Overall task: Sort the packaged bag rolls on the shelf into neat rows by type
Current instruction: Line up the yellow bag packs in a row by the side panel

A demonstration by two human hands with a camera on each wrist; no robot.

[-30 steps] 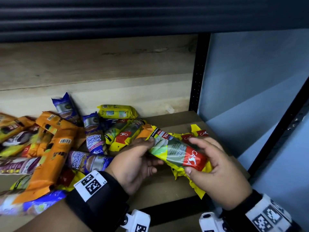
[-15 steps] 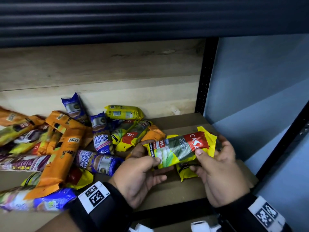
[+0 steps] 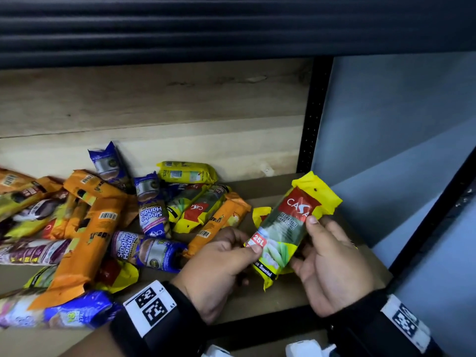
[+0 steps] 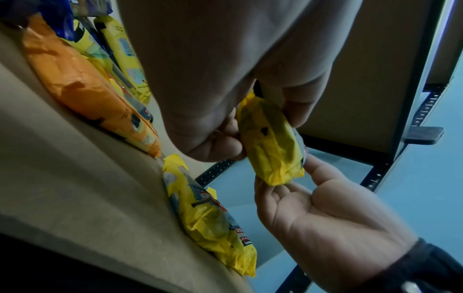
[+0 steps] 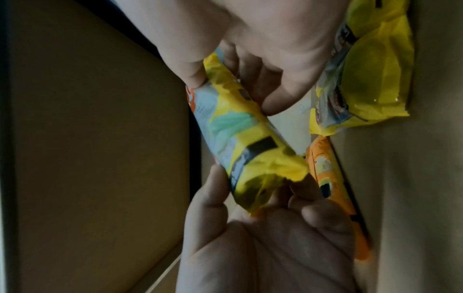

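Rotation completed: over the last second I turned the yellow plastic-wrapped Casa garbage-bag roll (image 3: 288,229) from crosswise to lengthwise, above the shelf (image 3: 257,300). My left hand (image 3: 219,266) and right hand (image 3: 332,266) pinched its ends. Judgement: ready for placing beside the second yellow Casa roll (image 4: 208,216).

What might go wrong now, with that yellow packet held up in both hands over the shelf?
The yellow Casa packet is pinched only at its edges by the left hand and right hand, so the slick wrapper may slip and drop. A second yellow packet lies near the shelf's front edge and may get knocked off. The mixed pile at the left sits loosely stacked; a nudge may spill it.
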